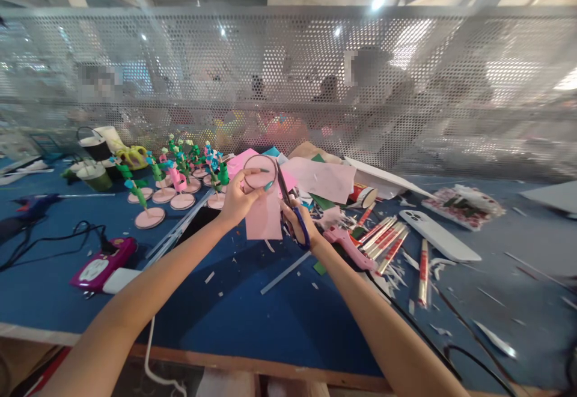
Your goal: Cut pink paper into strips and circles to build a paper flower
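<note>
Blue matte counter [252, 313] with a pale front edge runs up to a grey perforated metal panel [189, 54], whose round holes turn the people [378, 84] beyond it into blurred shapes. Above the counter, a thin pink paper sheet [264, 220] with straight lower edges carries a dark circular outline; whether that is a drawn line or the rim of a separate disc is hard to tell. The left hand [241, 197] is closed in a pinch on the left side of the pink sheet, thumb in front, its other fingers partly covered. At the sheet's right edge, the right hand [298, 224] is curled around long-bladed scissors with dark blue plastic loops [303, 229], hiding part of the handles; whether paper sits between the blades cannot be made out.

Left of the sheet stand small green, blue and pink curled-strip ornaments [178, 175] on flat round pink bases, overlapping one another. Farther left lies a glossy magenta power block [106, 262], past which a dark glue gun [36, 208] is cut off by the frame. Right of the sheet, among tangled paper scraps, are a smooth pink glue gun [349, 247], shiny red-and-gold wrapped sticks [383, 241] and a flat white phone [439, 235].
</note>
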Available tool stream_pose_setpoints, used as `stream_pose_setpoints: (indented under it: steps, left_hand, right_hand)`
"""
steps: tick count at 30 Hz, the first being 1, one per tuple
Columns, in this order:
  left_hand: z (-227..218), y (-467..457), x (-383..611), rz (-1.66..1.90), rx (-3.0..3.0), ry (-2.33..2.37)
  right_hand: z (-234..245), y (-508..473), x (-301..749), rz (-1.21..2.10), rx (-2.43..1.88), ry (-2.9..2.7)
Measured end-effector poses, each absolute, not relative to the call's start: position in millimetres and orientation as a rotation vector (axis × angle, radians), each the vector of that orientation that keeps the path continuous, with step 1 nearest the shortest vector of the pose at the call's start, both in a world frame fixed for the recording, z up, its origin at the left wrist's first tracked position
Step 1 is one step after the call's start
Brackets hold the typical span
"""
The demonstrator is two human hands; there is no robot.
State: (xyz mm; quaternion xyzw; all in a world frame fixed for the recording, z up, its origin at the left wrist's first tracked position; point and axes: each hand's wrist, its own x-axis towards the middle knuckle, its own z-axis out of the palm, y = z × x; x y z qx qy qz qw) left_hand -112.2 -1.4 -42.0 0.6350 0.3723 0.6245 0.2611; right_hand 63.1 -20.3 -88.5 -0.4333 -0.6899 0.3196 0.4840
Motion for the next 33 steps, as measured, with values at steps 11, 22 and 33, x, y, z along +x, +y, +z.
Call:
stream_pose_setpoints:
  steps: [11, 22, 33]
  left_hand:
    - [-43.4, -0.9, -111.9, 1.687, 1.726, 0.987]
    - [-46.1, 3.4, -115.1, 1.699, 1.774, 0.941]
    - [-44.5, 8.5, -120.6, 1.624, 1.762, 0.959]
  right_hand:
    - [-83.1, -21.1, 64.3, 0.669, -1.074, -1.710]
    - [-87.6, -17.5, 68.0, 0.645, -1.075, -1.732]
    - [-90.8, -14.1, 68.8, 0.646, -1.055, -1.743]
